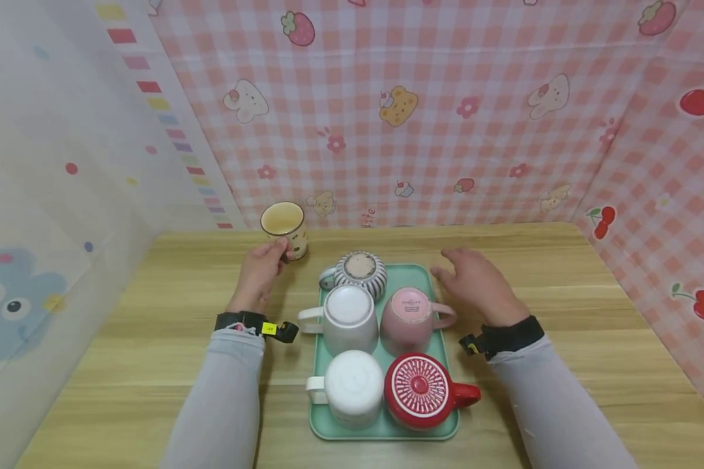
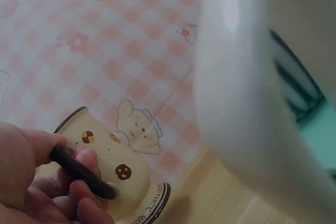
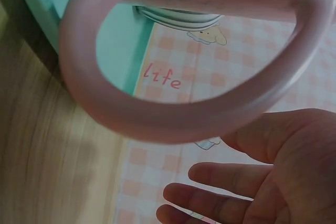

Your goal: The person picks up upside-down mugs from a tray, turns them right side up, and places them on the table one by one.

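A cream mug [image 1: 285,228] with a dark rim and cookie prints stands upright on the wooden table, left of and behind the tray. My left hand [image 1: 262,267] grips its dark handle [image 2: 79,170], fingers curled round it. On the mint green tray [image 1: 440,426] several mugs sit upside down: a striped one [image 1: 360,273], a white one [image 1: 349,316], a pink one [image 1: 411,319], another white one [image 1: 353,387] and a red one [image 1: 420,389]. My right hand [image 1: 475,281] hovers open just right of the tray, by the pink mug's handle [image 3: 173,114], holding nothing.
Pink checked cloth walls [image 1: 446,111] close in the back and right sides of the wooden table [image 1: 592,312]. A pale printed curtain [image 1: 47,195] hangs on the left. Bare tabletop lies on both sides of the tray.
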The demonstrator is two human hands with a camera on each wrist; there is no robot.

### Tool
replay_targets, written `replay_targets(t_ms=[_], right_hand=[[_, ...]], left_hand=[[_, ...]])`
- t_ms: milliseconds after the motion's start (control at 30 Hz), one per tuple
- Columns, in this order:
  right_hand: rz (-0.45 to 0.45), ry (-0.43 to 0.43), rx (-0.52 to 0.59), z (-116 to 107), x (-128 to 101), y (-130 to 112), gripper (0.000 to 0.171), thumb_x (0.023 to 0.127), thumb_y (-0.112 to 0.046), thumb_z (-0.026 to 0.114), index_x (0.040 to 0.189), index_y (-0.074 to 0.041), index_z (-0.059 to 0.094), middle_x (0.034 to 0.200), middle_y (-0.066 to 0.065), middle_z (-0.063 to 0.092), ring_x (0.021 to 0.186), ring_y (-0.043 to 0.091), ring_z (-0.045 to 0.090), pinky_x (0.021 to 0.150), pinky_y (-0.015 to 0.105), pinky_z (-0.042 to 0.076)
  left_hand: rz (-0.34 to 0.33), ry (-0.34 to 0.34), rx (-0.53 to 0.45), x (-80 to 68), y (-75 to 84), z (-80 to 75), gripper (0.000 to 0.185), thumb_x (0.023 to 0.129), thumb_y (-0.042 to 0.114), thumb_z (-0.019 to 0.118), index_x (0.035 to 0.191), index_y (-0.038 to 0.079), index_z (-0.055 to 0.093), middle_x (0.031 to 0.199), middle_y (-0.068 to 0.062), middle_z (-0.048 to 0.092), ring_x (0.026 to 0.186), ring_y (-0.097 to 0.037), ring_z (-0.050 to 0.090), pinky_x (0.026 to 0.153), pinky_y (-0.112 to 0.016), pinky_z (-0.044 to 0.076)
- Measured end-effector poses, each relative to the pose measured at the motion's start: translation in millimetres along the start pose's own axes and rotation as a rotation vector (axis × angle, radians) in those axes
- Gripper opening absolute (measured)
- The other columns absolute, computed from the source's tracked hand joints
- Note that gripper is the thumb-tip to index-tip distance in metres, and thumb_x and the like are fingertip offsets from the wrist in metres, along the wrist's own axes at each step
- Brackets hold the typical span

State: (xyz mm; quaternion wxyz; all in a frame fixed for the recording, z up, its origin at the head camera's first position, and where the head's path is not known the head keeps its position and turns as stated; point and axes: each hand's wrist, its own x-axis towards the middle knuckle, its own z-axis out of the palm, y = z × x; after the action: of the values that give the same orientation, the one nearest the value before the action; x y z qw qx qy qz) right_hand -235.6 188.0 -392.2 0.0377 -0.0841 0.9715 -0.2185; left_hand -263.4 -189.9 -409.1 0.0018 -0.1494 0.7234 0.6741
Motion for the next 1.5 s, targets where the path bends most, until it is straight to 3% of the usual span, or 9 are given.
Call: replay_targets(t_ms=[400,633,900,1500], right_hand=[[0.013,-0.034,-0.003,6,4,3,0.058,0.107,-0.037,0.054,0.15,0.002,0.049,0.152,0.029,0.05,0.145,0.05,0.042,0.117,0.067,0.035],[0.011,-0.044,-0.008,10,6,6,0.058,0.108,-0.037,0.053,0.15,0.002,0.049,0.152,0.029,0.051,0.145,0.05,0.043,0.118,0.066,0.035],[0.012,-0.044,-0.008,11,5,6,0.057,0.108,-0.037,0.053,0.15,0.002,0.05,0.15,0.03,0.051,0.143,0.05,0.044,0.117,0.066,0.036],[0.01,-0.075,-0.007,12,8,11,0.058,0.108,-0.036,0.053,0.151,0.002,0.049,0.151,0.03,0.05,0.145,0.051,0.042,0.117,0.067,0.035]], left_hand=[[0.01,0.018,0.03,13.1,-5.9,-1.6,0.034,0.108,0.035,0.056,0.112,0.004,0.072,0.096,0.0,0.071,0.089,-0.008,0.054,0.088,-0.03,0.046],[-0.009,0.03,0.031,18.5,-5.6,-8.6,0.032,0.108,0.036,0.056,0.107,0.008,0.072,0.095,0.003,0.069,0.088,-0.01,0.051,0.084,-0.026,0.044],[0.005,0.026,0.052,23.6,-8.0,-14.3,0.036,0.109,0.035,0.054,0.111,0.002,0.069,0.087,0.008,0.068,0.087,-0.008,0.051,0.08,-0.023,0.045],[0.06,0.152,0.156,33.0,-14.1,-14.8,0.046,0.106,0.046,0.057,0.107,0.004,0.074,0.082,0.007,0.061,0.077,-0.008,0.048,0.067,-0.02,0.038]])
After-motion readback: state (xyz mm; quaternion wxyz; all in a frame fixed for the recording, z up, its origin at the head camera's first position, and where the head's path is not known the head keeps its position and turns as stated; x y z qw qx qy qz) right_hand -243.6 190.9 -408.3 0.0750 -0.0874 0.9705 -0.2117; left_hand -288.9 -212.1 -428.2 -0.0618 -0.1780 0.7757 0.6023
